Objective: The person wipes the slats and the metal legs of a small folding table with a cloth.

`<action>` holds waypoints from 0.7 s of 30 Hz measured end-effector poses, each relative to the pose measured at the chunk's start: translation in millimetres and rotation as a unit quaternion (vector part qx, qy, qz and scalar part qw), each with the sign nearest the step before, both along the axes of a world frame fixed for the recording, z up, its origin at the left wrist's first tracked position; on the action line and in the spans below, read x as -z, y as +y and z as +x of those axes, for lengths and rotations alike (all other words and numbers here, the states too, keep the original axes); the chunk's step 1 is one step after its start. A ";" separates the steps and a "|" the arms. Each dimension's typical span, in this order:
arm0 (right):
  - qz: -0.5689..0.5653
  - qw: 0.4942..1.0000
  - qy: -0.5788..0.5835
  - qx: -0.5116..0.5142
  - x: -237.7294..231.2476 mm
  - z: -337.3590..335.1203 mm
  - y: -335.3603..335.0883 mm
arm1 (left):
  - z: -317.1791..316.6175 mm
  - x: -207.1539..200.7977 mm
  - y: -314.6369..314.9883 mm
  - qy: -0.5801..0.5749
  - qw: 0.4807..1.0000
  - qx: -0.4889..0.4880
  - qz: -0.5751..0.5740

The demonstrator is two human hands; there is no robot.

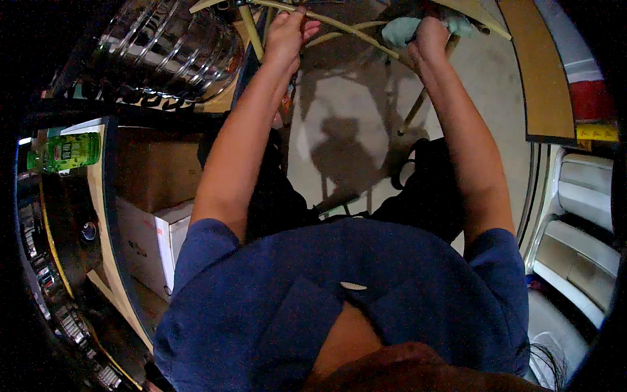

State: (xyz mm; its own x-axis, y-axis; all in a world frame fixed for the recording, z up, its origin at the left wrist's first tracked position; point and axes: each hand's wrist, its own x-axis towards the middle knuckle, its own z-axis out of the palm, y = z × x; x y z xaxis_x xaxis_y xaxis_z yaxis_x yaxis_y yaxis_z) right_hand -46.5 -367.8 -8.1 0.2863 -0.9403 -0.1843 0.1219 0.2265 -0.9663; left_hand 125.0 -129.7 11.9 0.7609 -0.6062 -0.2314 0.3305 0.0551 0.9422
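Observation:
A tan tubular frame (356, 32) with crossing bars and a curved bar stands at the top of the view, its legs reaching down toward the floor. My left hand (286, 40) is closed at one of its bars, with thumb and forefinger against the tube and the other fingers curled below it. At the right side of the frame, my right hand (432, 40) grips a pale green cloth (400, 30), bunched on both sides of the fist. The cloth lies against the frame; part of it is hidden behind my hand. Both arms are stretched forward.
Shiny ribbed metal containers (173, 49) stand at the upper left. Below them are a green-labelled bottle (73, 151) and cardboard boxes (147, 248). A brown board edge (545, 72) and white stacked items (581, 248) line the right. Shadows fall across the pale floor (483, 104).

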 end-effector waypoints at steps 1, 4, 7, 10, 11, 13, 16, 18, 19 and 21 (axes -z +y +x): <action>-0.062 0.997 0.041 -0.004 7.8 0.5 0.5 | -1.4 -0.9 -2.7 -0.003 1.000 0.002 0.007; -0.245 0.957 0.151 -0.024 22.0 16.0 11.4 | 5.4 17.1 -14.4 -0.069 0.993 -0.002 -0.097; -0.264 0.952 0.156 -0.028 17.8 25.5 27.3 | 3.3 18.3 -21.0 -0.099 0.981 0.003 -0.170; -0.208 0.972 0.092 -0.059 -3.9 28.3 59.3 | 1.7 7.2 -13.5 -0.100 0.979 0.006 -0.178; -0.187 0.977 0.069 -0.074 -10.7 28.3 64.5 | 4.1 5.9 -13.4 -0.099 0.979 0.007 -0.176; -0.203 0.970 0.108 -0.083 -19.2 25.2 68.1 | 9.5 5.7 -15.9 -0.089 0.983 -0.002 -0.163; -0.228 0.952 0.177 -0.099 -23.4 16.2 61.6 | 8.1 6.0 -18.9 -0.089 0.984 -0.004 -0.155; -0.231 0.932 0.255 -0.113 -35.9 8.0 63.0 | 2.9 1.5 -16.5 -0.102 0.983 -0.010 -0.152; -0.282 0.911 0.265 -0.143 -35.2 0.2 51.8 | -0.1 -0.6 -16.8 -0.114 0.982 -0.016 -0.151; -0.362 0.871 0.291 -0.160 -39.6 -19.9 29.7 | -1.4 -5.6 -17.2 -0.102 0.987 -0.019 -0.126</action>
State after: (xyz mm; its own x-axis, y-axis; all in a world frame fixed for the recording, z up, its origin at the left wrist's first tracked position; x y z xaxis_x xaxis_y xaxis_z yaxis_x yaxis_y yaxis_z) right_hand -66.4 -338.1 31.4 0.6110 -0.7597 0.2227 -0.3932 -0.5353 -0.7475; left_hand 123.6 -147.0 17.5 0.7997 -0.5945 0.0842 0.1275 0.3052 0.9437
